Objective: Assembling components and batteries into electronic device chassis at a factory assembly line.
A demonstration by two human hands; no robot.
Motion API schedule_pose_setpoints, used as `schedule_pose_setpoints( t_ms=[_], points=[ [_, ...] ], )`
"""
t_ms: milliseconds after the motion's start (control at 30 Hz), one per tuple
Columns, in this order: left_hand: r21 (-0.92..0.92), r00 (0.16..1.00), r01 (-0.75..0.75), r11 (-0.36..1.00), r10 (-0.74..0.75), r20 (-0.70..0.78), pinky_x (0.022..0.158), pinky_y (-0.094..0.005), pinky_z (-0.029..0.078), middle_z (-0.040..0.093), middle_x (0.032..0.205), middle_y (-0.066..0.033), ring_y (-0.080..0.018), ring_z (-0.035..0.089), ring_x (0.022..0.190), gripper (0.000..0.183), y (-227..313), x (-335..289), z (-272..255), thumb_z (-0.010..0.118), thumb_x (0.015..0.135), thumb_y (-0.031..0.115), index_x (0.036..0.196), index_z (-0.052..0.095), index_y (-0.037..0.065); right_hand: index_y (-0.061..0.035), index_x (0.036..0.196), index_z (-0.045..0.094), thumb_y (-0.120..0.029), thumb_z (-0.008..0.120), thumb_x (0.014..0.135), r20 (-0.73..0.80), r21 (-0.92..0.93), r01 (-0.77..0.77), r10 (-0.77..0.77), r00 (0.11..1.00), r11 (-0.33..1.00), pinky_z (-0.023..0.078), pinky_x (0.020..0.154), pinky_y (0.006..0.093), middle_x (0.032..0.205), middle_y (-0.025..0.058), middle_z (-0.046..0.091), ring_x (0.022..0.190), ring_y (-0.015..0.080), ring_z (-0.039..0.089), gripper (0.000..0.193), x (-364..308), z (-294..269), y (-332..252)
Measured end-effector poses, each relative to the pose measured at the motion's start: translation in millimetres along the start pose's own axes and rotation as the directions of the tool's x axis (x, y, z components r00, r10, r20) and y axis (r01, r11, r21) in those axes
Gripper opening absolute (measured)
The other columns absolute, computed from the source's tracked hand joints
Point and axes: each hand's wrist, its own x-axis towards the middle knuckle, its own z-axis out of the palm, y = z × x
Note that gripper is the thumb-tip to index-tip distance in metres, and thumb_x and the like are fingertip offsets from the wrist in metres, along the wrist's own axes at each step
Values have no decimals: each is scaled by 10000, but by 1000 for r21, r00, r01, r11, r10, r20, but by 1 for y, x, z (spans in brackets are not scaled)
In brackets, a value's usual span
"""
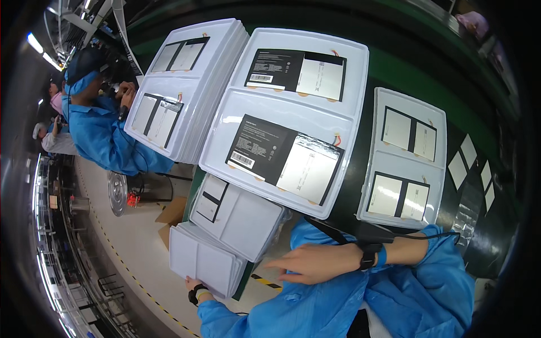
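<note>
My left hand (193, 283) grips the near-left edge of a stack of white plastic trays (205, 256) at the lower left; most of its fingers are hidden by the trays. My right hand (307, 263) reaches leftward across my body with fingers stretched out, holding nothing. Beside the stack lies another white tray (253, 217), with a flat battery pack (211, 200) at its far left. Ahead of me, a large two-compartment tray (225, 135) bears two flat black-and-silver battery packs (284, 159) with short coloured wires.
A tall stack of trays (211, 101) with battery packs rises at the far left. Another loaded tray (406, 160) sits on the dark green bench (349, 186) at right, near several pale flat pieces (457, 170). A co-worker in a blue smock (110, 135) is at the left.
</note>
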Motion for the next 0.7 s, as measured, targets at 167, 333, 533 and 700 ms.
schedule_pose_setpoints(
  t_ms=[167,333,533,700],
  points=[
    [208,972,-176,962,137,190,904,-417,525,696,1137,-275,-367,672,977,451,-5,30,-5,503,1067,307,1198,636,-103,-27,1353,540,-231,564,1032,-81,66,-73,78,994,995,559,760,423,954,165,724,889,336,713,381,-16,-12,6],
    [-17,970,-203,979,204,133,886,-397,540,711,1075,-222,-301,667,955,442,-5,19,5,485,1080,331,1146,649,-74,-50,1350,567,-237,553,1044,-190,53,-156,163,968,986,566,816,394,1027,151,734,937,298,708,359,-29,-17,5],
    [96,984,-175,980,172,36,901,-393,526,695,1122,-198,-294,648,984,440,0,-11,16,481,1081,341,1225,609,-54,-38,1291,613,-231,554,1044,-310,198,-113,172,935,974,574,859,371,1063,135,747,937,267,716,319,-50,-24,4],
    [195,953,-279,940,296,-61,893,-391,540,687,1129,-184,-286,652,991,427,90,-44,22,518,1070,341,1255,577,-39,-12,1282,615,-242,565,1042,-391,180,-110,174,904,977,570,848,374,1026,134,753,918,263,718,337,-70,-24,5]
  ],
)
